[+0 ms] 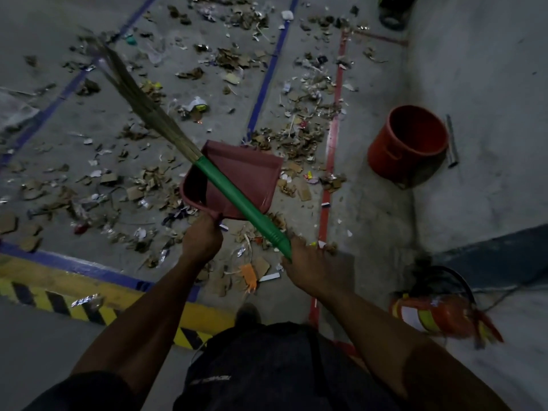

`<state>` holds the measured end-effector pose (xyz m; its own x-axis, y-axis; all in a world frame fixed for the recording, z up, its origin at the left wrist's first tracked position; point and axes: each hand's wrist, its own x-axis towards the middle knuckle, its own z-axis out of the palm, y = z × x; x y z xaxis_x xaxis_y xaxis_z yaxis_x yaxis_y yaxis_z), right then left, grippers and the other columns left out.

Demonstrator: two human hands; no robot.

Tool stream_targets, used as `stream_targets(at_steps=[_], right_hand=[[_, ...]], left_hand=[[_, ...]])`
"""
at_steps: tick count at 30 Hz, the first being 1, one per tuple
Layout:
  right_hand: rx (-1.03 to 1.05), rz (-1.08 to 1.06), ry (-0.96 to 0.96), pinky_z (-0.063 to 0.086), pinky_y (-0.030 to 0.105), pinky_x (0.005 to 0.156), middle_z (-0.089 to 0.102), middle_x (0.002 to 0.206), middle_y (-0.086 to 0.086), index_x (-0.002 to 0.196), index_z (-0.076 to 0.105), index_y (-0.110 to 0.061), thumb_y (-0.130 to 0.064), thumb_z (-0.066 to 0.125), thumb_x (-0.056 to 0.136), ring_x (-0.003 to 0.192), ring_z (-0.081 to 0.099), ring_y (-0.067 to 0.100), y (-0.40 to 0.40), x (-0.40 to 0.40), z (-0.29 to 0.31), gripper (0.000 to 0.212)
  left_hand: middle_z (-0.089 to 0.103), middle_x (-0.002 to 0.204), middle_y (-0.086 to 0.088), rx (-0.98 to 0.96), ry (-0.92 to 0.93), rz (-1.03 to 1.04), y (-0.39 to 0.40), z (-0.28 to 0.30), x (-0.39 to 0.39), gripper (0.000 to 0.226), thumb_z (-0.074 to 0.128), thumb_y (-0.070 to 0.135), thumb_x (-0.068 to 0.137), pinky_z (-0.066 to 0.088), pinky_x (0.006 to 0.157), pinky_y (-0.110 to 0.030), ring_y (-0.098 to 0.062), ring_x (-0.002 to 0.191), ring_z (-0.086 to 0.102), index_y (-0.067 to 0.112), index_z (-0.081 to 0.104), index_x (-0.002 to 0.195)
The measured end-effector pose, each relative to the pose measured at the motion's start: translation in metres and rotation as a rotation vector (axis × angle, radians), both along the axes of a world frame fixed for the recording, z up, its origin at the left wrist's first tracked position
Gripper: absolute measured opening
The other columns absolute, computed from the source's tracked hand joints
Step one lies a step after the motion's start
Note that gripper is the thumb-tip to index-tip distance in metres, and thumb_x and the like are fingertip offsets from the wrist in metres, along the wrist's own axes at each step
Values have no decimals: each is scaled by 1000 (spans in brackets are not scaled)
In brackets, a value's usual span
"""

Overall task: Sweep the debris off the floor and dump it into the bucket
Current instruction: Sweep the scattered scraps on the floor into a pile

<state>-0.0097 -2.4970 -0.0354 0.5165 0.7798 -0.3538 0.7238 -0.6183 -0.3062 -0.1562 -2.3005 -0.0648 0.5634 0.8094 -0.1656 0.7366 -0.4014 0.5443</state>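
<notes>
Grey concrete floor (364, 221), taped in lines, strewn with cardboard debris (299, 143); orange bucket (407, 142) by the wall. Maroon dustpan (249, 176), seemingly empty, gripped by left hand (201, 238); broom (237, 188) held in right hand (311, 271), fingers wrapped round. Risk: scattering scraps if swung too hard.

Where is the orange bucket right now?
In the head view the orange bucket stands on the floor at the right, against the grey wall, just past the red floor line.
</notes>
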Motion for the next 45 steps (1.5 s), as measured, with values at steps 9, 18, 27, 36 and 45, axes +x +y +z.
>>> stream_targets(at_steps=[9,18,27,36,45], right_hand=[[4,-127,107,36,31,66,60,108,16,121,48,-12,-30,57,89,95,61,36,-27,14,-22,37],[-169,-259,360,38,27,55,60,86,9,95,53,-14,-33,60,89,75,60,26,-57,55,-46,20],[-272,-268,765,41,27,45,53,64,9,82,48,-11,-18,58,92,49,50,19,-45,128,-64,16],[-430,94,773,39,24,38,51,63,13,95,47,-3,-14,57,92,43,48,21,-41,151,-75,15],[-643,649,598,49,25,51,60,88,9,109,49,-9,-23,59,87,67,63,20,-38,113,-95,28]], left_hand=[[56,119,-27,-113,247,-124,-10,-26,-17,37,51,7,89,46,79,-44,-41,101,57,3,52,126],[56,124,-18,-326,482,-138,-48,-38,-41,48,49,8,85,45,76,-35,-33,104,57,12,47,132],[57,123,-18,-469,584,80,-138,-18,-28,49,58,10,82,46,82,-32,-30,110,58,10,54,131],[45,144,-15,-600,413,566,-235,7,-5,54,54,24,92,43,96,-36,-32,122,51,16,41,145],[53,130,-14,-722,501,801,-291,-4,-14,47,46,23,94,49,77,-34,-30,99,61,14,43,140]])
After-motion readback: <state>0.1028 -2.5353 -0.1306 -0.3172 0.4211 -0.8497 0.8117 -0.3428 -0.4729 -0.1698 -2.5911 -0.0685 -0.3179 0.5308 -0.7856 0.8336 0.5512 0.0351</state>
